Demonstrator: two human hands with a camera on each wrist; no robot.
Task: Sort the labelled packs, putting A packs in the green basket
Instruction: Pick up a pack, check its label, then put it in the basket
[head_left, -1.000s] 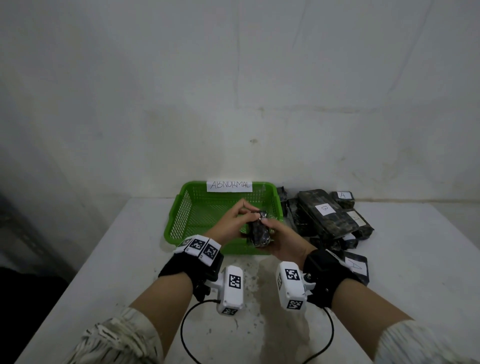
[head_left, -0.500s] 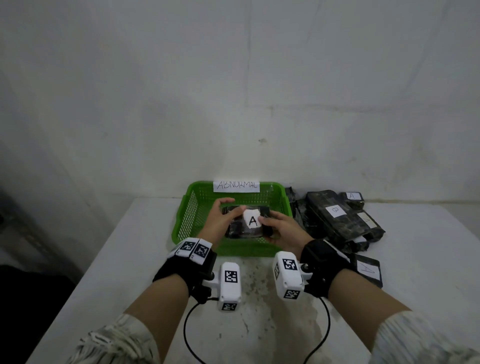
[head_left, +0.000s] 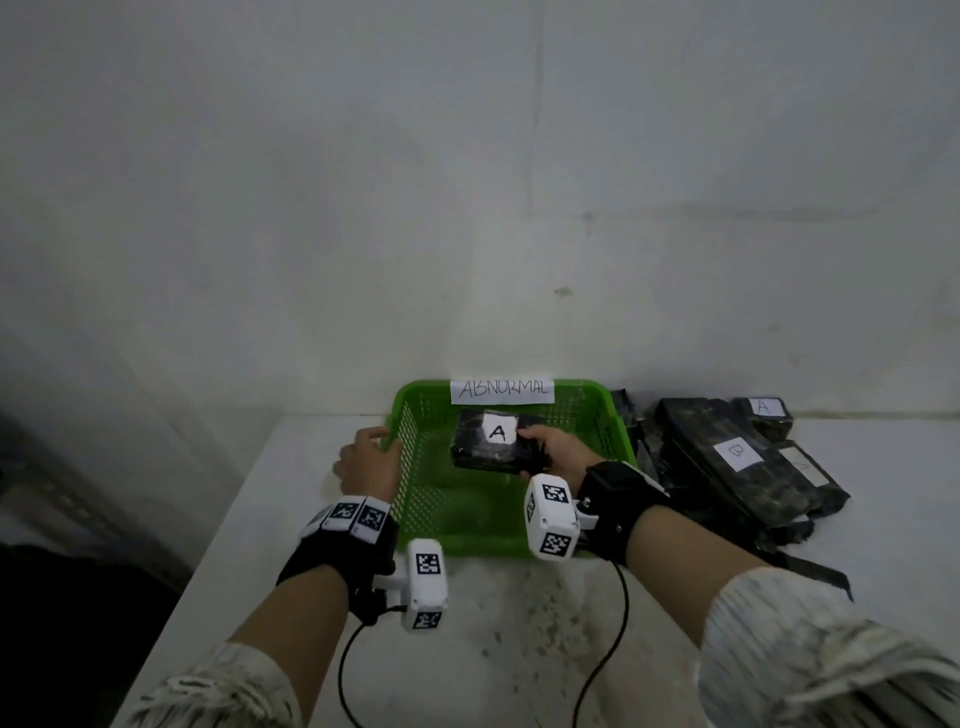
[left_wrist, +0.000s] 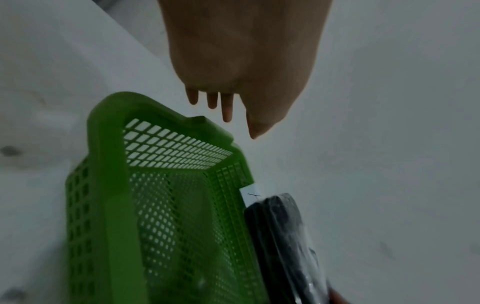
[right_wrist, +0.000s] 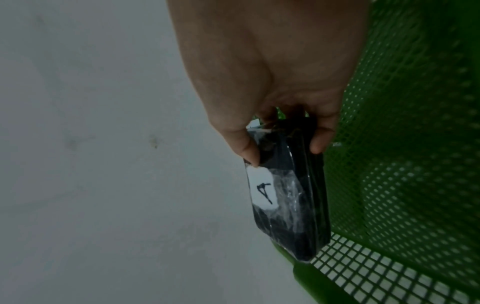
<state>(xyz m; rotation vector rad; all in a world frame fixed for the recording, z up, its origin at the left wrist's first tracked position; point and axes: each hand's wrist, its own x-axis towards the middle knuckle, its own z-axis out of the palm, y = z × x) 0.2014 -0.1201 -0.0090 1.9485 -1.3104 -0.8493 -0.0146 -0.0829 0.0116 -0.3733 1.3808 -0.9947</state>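
My right hand (head_left: 545, 449) pinches one end of a black plastic-wrapped pack (head_left: 488, 441) with a white A label, holding it over the inside of the green basket (head_left: 410, 467). In the right wrist view the thumb and fingers (right_wrist: 320, 142) clamp the A pack (right_wrist: 288, 195) above the basket's mesh floor (right_wrist: 415, 144). My left hand (head_left: 369, 457) is off the pack, beside the basket's left rim, fingers relaxed. The left wrist view shows its straight fingers (left_wrist: 227, 107) just beyond the basket rim (left_wrist: 161, 117) and the pack (left_wrist: 285, 236) at the lower right.
A heap of black wrapped packs (head_left: 727, 467) lies to the right of the basket, one labelled A (head_left: 762, 408) at the back. A paper tag reading ABNORMAL (head_left: 501, 389) hangs on the basket's far wall. The white table (head_left: 519, 649) ends on the left, the wall close behind.
Both hands held the A pack before the basket. Now the left hand has let go and moved to the basket's left rim, and the right hand alone has carried the pack over the basket.
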